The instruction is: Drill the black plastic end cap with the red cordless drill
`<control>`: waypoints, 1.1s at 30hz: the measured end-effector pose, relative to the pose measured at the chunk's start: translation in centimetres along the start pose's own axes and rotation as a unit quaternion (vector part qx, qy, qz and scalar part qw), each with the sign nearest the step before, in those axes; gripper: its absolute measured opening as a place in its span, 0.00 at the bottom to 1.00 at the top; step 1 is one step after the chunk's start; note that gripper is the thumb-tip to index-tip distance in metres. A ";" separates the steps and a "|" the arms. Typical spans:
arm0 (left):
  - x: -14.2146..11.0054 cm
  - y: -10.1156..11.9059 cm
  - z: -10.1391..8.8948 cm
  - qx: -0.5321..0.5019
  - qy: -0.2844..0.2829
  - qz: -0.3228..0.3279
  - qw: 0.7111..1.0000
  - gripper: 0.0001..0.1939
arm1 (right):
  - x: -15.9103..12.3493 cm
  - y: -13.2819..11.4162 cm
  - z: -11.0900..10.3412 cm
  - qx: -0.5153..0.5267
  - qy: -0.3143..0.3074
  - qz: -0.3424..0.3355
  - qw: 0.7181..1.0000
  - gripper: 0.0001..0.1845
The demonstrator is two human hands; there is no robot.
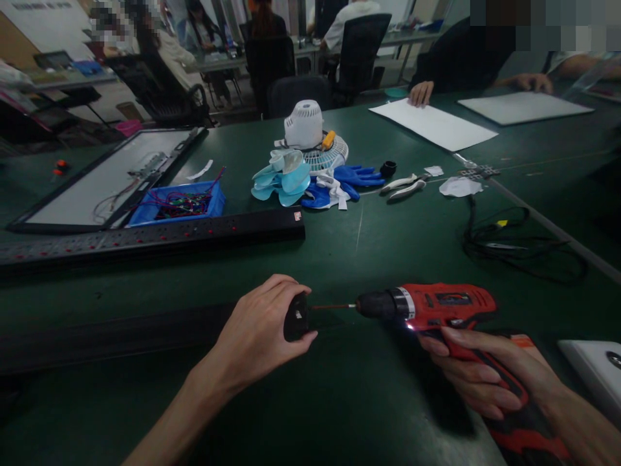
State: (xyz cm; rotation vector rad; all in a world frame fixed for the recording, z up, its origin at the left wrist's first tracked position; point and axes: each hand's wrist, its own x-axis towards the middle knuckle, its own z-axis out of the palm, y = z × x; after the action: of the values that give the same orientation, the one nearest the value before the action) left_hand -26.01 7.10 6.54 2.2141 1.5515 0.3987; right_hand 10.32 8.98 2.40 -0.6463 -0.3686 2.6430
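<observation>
Red drill (449, 303), clasped lower right by the right hand (519, 360), seemed aligned, contact unclear, with the black bar (130, 336) the left hand (262, 320) pinched mid-frame, needing straight pressure.

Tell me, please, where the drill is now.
In the head view, the drill is right of centre, gripped by the right hand, facing the left hand.
</observation>
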 end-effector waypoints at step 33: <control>0.1 0.0 -0.2 -0.006 -0.003 0.003 1.000 0.28 | 0.0 0.2 1.8 -0.041 0.080 -0.003 0.996 0.13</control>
State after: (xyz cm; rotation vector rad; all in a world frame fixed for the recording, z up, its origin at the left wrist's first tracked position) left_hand -26.08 7.18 6.72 2.2087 1.5355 0.4029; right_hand 9.32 8.48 3.88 -0.8747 -0.4327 2.5603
